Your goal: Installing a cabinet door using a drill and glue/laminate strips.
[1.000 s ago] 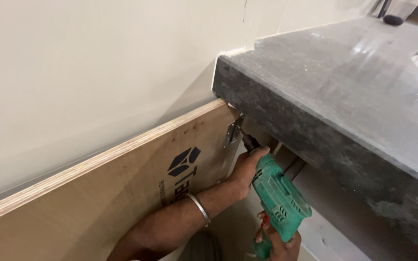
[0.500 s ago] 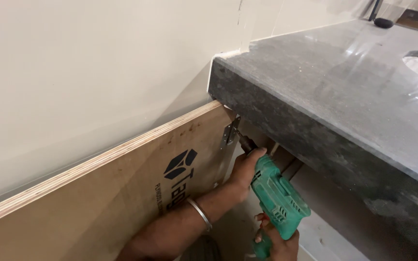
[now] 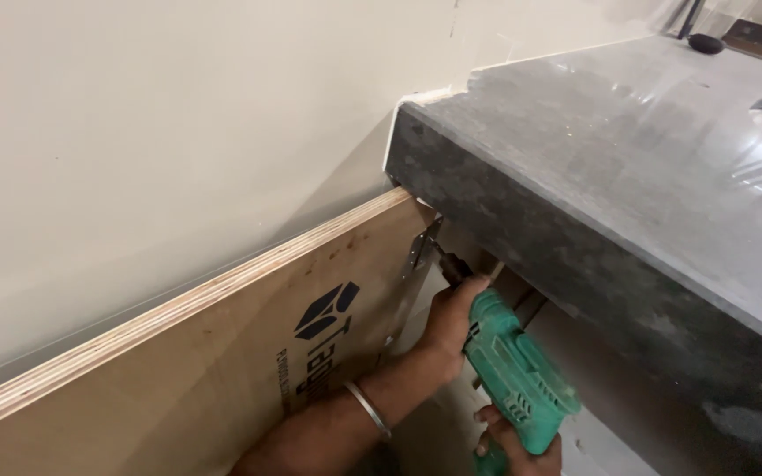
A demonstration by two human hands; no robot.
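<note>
A green power drill [image 3: 511, 370] points up and left, its bit tip against a small metal hinge bracket [image 3: 422, 245] at the top corner of a plywood board [image 3: 222, 353]. My left hand [image 3: 450, 319], with a metal bangle on its wrist, wraps the front of the drill near the chuck. My right hand [image 3: 522, 448] holds the drill's handle at the bottom edge of the view and is partly cut off. The bracket sits just under the edge of a dark grey stone countertop [image 3: 628, 159].
A cream wall [image 3: 178, 132] runs behind the board. The board stands on edge and bears a dark printed logo. The thick countertop overhangs the drill closely on the right. A dark object lies at the counter's far end [image 3: 705, 42].
The drill and both hands keep their place at the bracket. Only the view has shifted slightly.
</note>
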